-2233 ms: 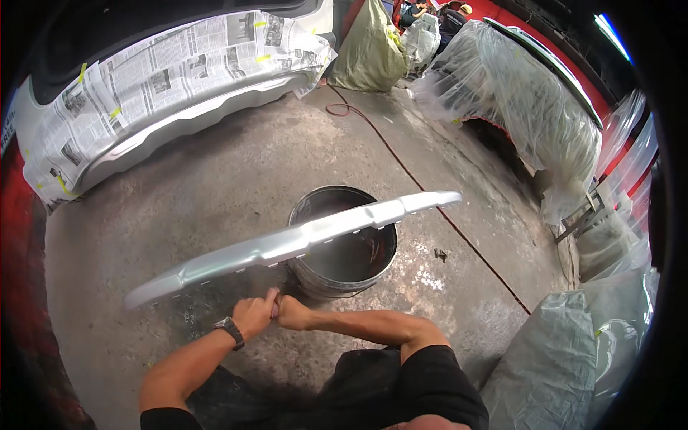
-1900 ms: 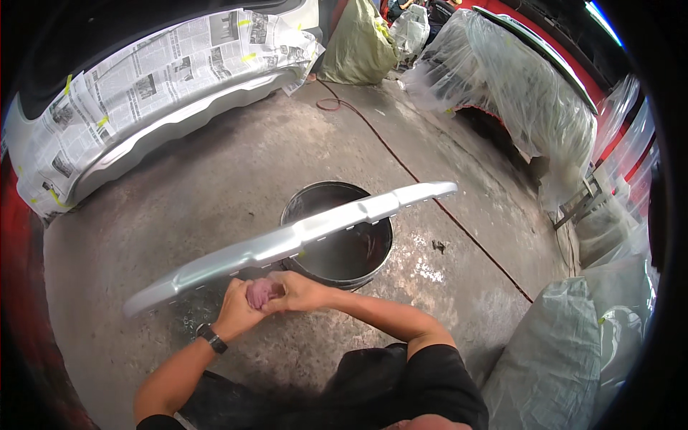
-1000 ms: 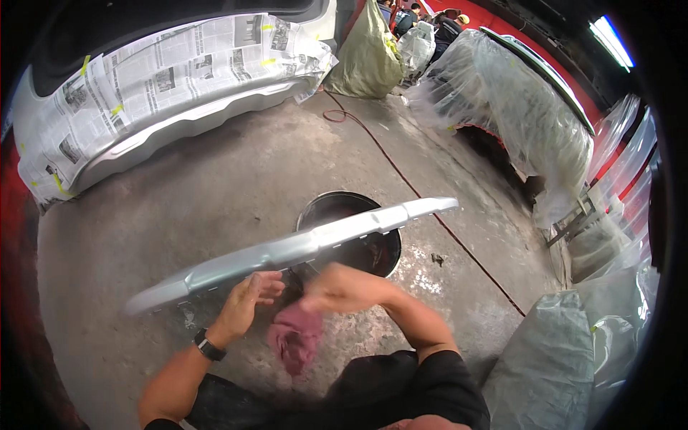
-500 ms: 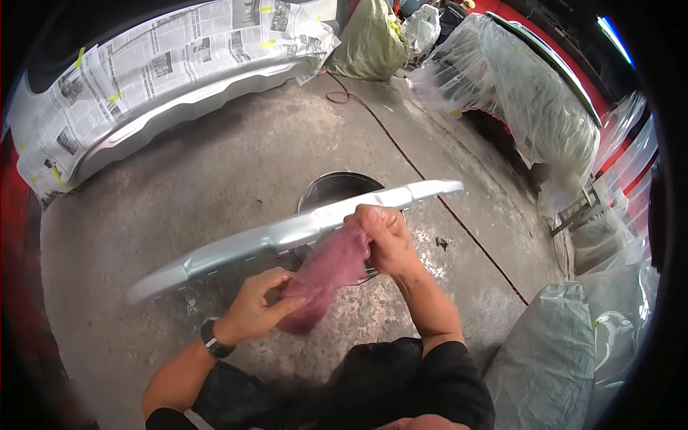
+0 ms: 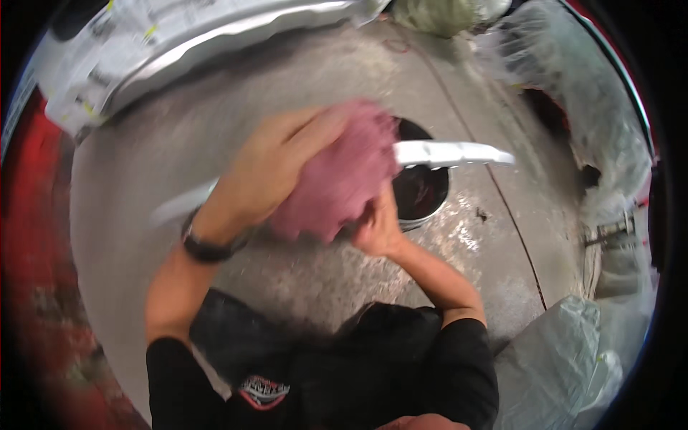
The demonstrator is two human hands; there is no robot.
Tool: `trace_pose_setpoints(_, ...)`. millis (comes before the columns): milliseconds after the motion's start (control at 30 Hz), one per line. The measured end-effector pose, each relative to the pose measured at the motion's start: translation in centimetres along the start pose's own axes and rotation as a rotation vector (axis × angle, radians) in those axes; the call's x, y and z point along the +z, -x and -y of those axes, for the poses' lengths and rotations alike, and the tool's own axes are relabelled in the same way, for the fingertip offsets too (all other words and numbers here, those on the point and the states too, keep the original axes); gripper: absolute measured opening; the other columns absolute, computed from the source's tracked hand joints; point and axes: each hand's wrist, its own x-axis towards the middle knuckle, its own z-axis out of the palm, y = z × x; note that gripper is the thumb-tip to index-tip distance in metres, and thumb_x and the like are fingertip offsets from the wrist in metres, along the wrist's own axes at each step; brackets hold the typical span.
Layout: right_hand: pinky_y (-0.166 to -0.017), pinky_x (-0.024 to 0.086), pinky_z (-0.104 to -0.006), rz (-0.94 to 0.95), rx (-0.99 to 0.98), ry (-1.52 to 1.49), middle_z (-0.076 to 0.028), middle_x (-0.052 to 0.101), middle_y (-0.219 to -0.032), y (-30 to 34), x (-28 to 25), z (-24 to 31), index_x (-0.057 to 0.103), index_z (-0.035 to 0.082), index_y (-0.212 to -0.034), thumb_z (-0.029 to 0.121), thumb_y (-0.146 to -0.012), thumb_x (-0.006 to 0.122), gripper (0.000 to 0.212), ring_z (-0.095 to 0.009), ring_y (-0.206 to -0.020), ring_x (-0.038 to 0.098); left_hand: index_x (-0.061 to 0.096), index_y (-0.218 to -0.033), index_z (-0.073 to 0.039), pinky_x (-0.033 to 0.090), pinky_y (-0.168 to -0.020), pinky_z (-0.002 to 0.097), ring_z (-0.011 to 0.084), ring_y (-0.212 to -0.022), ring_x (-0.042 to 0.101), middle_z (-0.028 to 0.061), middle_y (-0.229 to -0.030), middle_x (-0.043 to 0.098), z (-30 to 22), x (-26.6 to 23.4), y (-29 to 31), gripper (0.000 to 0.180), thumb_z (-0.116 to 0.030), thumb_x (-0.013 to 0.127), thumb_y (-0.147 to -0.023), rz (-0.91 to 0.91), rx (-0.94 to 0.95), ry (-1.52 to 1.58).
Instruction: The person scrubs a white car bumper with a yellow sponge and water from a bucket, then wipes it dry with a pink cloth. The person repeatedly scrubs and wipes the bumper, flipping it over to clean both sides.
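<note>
A pinkish-red cloth [image 5: 340,175] is spread out between my hands, blurred by motion. My left hand [image 5: 265,168], with a dark band at its wrist, grips the cloth's upper left side. Below the cloth's right part, my right hand [image 5: 380,229] has its fingers curled at the lower edge, partly hidden by the fabric. Behind the cloth runs a long silver trim strip [image 5: 459,153], its middle covered from sight. It lies across the top of a black bucket [image 5: 426,197] on the floor.
A silver bumper [image 5: 236,46] partly covered in newspaper stands at the far left. Plastic sheeting [image 5: 573,93] drapes a large part on the right. A thin dark hose [image 5: 512,218] crosses the concrete floor. Greyish-green wrapping [image 5: 552,358] bulges near me at the right.
The cloth has been lifted and spread wider. My left hand has moved up and away from me, while my right hand has dropped slightly. The view has shifted too.
</note>
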Motion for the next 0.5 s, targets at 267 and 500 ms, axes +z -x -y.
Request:
trace_pose_setpoints(267, -0.087, 0.054, -0.0319, -0.503, 0.157, -0.375, -0.01, 0.067, -0.118, -3.6, -3.6, 2.0, 0.056, 0.0, -0.133, 0.024, -0.1, 0.063, 0.041, -0.018, -0.102, 0.066, 0.073, -0.116, -0.005, 0.047, -0.078, 0.0247, 0.0104, -0.091, 0.061, 0.0046, -0.106, 0.071, 1.9, -2.9, -1.7, 0.04, -0.04, 0.059, -0.102, -0.176, 0.006, -0.55)
trace_pose_setpoints(500, -0.087, 0.05, -0.0287, -0.484, 0.066, 0.568, -0.01, 0.067, -0.118, -2.8, -16.1, -0.4, 0.058, 0.002, -0.135, 0.013, -0.1, 0.06, 0.036, -0.018, -0.096, 0.065, 0.057, -0.138, -0.005, 0.042, -0.097, 0.0358, 0.0208, -0.119, 0.055, 0.0127, -0.133, 0.059, 14.2, -21.6, 9.5, 0.069, -0.059, 0.057, -0.096, -1.263, -0.133, -0.257)
